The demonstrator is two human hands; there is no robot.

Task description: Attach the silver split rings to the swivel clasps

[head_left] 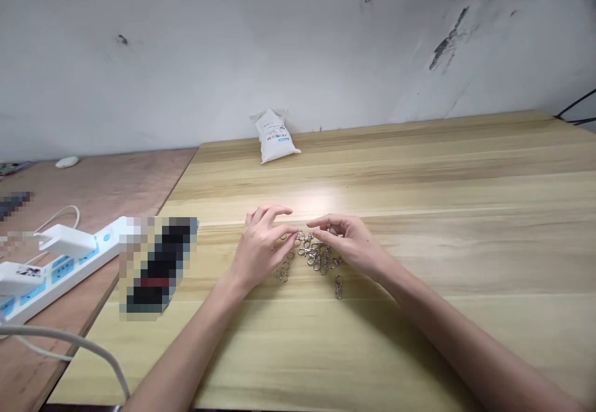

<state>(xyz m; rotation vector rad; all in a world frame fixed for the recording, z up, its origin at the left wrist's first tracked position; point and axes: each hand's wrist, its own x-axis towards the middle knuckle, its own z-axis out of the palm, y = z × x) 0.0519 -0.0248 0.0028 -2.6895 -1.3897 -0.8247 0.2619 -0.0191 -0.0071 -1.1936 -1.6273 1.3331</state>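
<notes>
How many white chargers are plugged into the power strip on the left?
2. The first charger sits midway along the power strip; the second charger is near the picture's left edge. The strip leaves view there, so more may be hidden.

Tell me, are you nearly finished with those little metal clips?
Nothing looks finished yet: no tidy batch shows. The left hand and right hand meet fingertips at the far edge of the pile of metal clips on the table. Left to do: the pile and one stray clip beside it.
</notes>
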